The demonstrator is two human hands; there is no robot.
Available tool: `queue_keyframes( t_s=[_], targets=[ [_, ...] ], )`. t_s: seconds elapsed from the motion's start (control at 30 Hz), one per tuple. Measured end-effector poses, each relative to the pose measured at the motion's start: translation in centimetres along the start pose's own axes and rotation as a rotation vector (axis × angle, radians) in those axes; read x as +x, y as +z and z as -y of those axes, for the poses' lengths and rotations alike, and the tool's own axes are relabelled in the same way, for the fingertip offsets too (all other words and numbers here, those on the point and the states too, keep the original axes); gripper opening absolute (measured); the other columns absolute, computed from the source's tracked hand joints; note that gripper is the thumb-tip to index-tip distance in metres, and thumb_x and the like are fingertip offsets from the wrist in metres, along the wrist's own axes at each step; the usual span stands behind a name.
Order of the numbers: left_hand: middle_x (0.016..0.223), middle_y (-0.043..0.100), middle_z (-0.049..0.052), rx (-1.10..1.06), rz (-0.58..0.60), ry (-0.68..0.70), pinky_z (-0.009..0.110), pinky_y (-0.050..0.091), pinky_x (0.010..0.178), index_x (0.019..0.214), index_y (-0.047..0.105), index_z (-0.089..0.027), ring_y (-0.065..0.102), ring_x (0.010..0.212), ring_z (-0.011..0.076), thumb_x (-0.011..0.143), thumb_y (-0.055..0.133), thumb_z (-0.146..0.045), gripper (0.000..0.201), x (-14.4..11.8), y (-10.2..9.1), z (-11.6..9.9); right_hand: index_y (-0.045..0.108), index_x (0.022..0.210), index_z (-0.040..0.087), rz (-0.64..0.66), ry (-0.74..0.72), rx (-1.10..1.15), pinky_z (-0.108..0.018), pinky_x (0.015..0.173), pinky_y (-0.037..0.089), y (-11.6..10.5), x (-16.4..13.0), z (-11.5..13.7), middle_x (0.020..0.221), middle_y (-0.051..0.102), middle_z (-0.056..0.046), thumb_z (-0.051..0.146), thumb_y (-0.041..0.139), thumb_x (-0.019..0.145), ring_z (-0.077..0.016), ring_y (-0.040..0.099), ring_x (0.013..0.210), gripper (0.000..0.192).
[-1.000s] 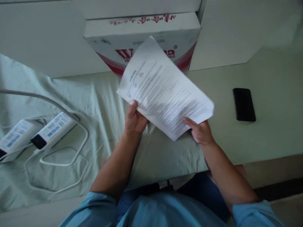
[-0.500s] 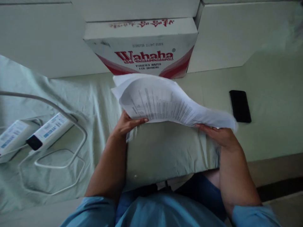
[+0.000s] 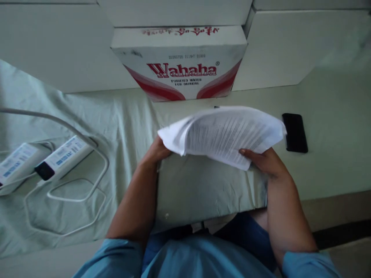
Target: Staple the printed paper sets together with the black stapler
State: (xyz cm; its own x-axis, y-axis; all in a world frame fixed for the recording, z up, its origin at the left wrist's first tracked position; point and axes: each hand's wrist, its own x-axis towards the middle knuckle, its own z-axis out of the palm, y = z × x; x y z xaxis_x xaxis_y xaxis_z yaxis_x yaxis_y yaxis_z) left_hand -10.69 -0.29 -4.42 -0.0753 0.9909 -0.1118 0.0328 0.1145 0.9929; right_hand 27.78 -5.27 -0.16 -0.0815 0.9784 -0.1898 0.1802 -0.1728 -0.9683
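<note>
A curved stack of printed paper sheets (image 3: pixel 223 133) is held up between my two hands, above the cloth-covered table (image 3: pixel 211 189). My left hand (image 3: pixel 159 150) grips the lower left end of the sheets; its fingers are partly hidden behind the paper. On the other side, my right hand (image 3: pixel 263 160) is closed on the lower right edge, its thumb lying over the printed face. The pages bow upward and away from me, and their left end folds over.
A white and red Wahaha water carton (image 3: pixel 182 73) stands behind the paper. To the right lies a black phone (image 3: pixel 295 132). On the left are two white boxes with labels (image 3: pixel 65 156) and a looped white cable (image 3: pixel 106 166). White panels (image 3: pixel 275 50) line the back.
The sheets have swung to the right and come a little closer to me. Their left end has bent over, and my right thumb now shows on top of the printed side.
</note>
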Motion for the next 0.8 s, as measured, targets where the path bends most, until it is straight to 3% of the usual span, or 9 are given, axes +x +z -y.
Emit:
queue_keyframes(
  t_s=[0.13,0.2,0.3,0.37,0.5,0.6,0.7,0.8],
  targets=[
    [0.078,0.079,0.015,0.052,0.222,-0.131,0.033,0.061,0.054,0.083,0.083,-0.016,0.074,0.065,0.0261,0.08,0.091,-0.051,0.036,-0.4,0.0,-1.4,0.083,0.118,0.028,0.192,0.066,-0.033,-0.056,0.103,0.066,-2.5,0.3,0.2,0.116,0.085,-0.008,0.052,0.094,0.078,-0.0321,0.08,0.114,0.048],
    [0.075,0.079,0.014,0.086,0.392,-0.2,0.032,0.059,0.05,0.08,0.085,-0.016,0.072,0.058,0.0251,0.079,0.091,-0.052,0.036,-0.5,-0.3,-2.8,0.084,0.111,0.026,0.141,0.094,-0.071,-0.053,0.1,0.066,-4.0,0.4,0.4,0.109,0.086,-0.008,0.055,0.093,0.079,-0.0293,0.081,0.105,0.044],
    [0.068,0.077,0.011,0.276,0.598,-0.234,0.03,0.054,0.047,0.075,0.085,-0.019,0.069,0.052,0.0238,0.08,0.09,-0.049,0.031,-0.1,-0.5,-5.1,0.081,0.118,0.027,-0.035,0.046,-0.01,-0.049,0.101,0.064,-5.1,0.6,0.7,0.113,0.085,-0.007,0.056,0.092,0.079,-0.0257,0.08,0.105,0.049],
    [0.058,0.071,0.006,0.377,0.691,-0.195,0.027,0.047,0.042,0.068,0.082,-0.022,0.063,0.044,0.0206,0.08,0.09,-0.047,0.029,0.3,0.0,-6.3,0.079,0.124,0.028,-0.029,0.015,0.05,-0.048,0.104,0.062,-4.7,0.7,0.9,0.121,0.084,-0.008,0.053,0.093,0.079,-0.0252,0.079,0.112,0.053],
    [0.055,0.069,0.004,0.454,0.928,-0.195,0.027,0.044,0.041,0.062,0.08,-0.025,0.061,0.042,0.0193,0.08,0.087,-0.054,0.035,1.0,2.8,-7.5,0.076,0.133,0.031,0.206,0.018,0.025,-0.046,0.106,0.061,-2.0,0.8,1.1,0.133,0.08,-0.01,0.049,0.097,0.075,-0.0259,0.077,0.12,0.065],
    [0.053,0.067,0.004,0.505,1.044,-0.187,0.027,0.042,0.042,0.056,0.076,-0.026,0.06,0.042,0.0189,0.079,0.086,-0.056,0.039,1.7,5.3,-7.3,0.074,0.136,0.029,0.294,0.009,0.015,-0.042,0.1,0.061,0.2,0.9,1.3,0.127,0.08,-0.008,0.053,0.095,0.077,-0.0243,0.077,0.113,0.067],
    [0.06,0.072,0.005,0.564,1.136,-0.144,0.027,0.043,0.046,0.062,0.078,-0.026,0.063,0.047,0.0195,0.085,0.079,-0.058,0.039,2.5,6.4,-6.6,0.079,0.107,0.023,0.184,-0.062,-0.034,-0.032,0.081,0.057,1.6,1.5,1.1,0.096,0.078,-0.002,0.06,0.081,0.089,-0.0191,0.071,0.088,0.041],
    [0.065,0.074,0.006,0.648,1.063,-0.115,0.028,0.044,0.05,0.067,0.081,-0.026,0.065,0.052,0.0204,0.085,0.076,-0.058,0.037,3.2,5.8,-5.9,0.068,0.074,0.021,-0.009,-0.09,-0.187,-0.027,0.061,0.04,2.1,2.2,0.3,0.066,0.056,0.004,0.061,0.07,0.094,-0.0131,0.05,0.064,0.045]
  ],
)
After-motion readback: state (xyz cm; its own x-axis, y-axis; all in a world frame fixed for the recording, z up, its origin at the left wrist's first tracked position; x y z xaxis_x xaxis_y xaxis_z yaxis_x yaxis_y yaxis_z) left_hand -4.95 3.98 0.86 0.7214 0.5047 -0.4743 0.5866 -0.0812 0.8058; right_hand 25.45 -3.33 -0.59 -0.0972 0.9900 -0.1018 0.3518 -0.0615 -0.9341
